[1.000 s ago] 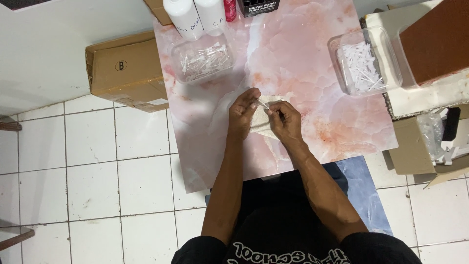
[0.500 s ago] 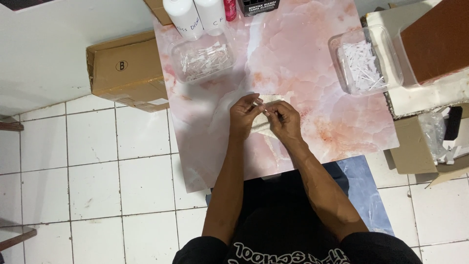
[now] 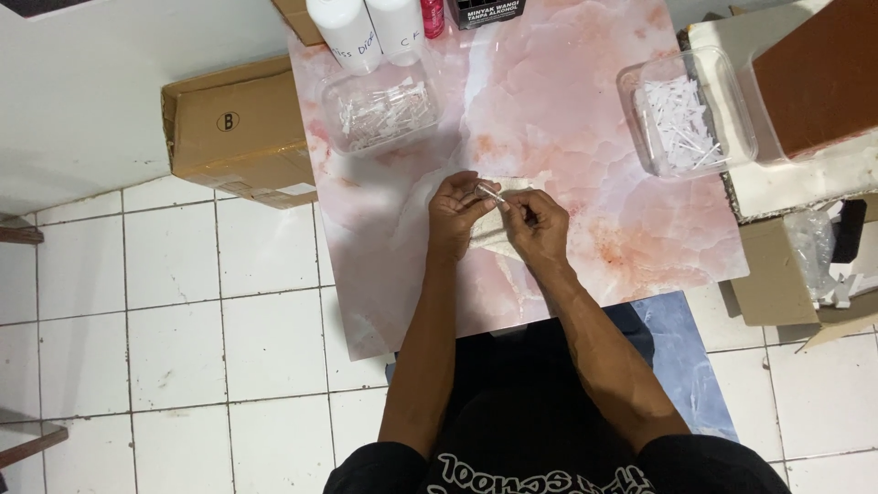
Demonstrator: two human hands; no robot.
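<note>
At the far left I see a brown cardboard box (image 3: pixel 240 128) on the white tiled floor (image 3: pixel 183 366), touching the edge of the pink marble-pattern table (image 3: pixel 567 128). On the table, near the back, stand two white bottles (image 3: pixel 366 27), and just in front of them is a clear plastic tray (image 3: pixel 382 112) with small clear pieces inside. In the middle, my left hand (image 3: pixel 455 215) and right hand (image 3: pixel 535 224) meet over a pale cloth (image 3: pixel 494 240) that lies on the table. The fingers of both hands are pinched closed on a small clear vial (image 3: pixel 491 193), held between the fingertips just above the cloth. Further right is a second clear tray (image 3: pixel 686 114) full of small white pieces, and beside it an open cardboard box (image 3: pixel 805 274).
</note>
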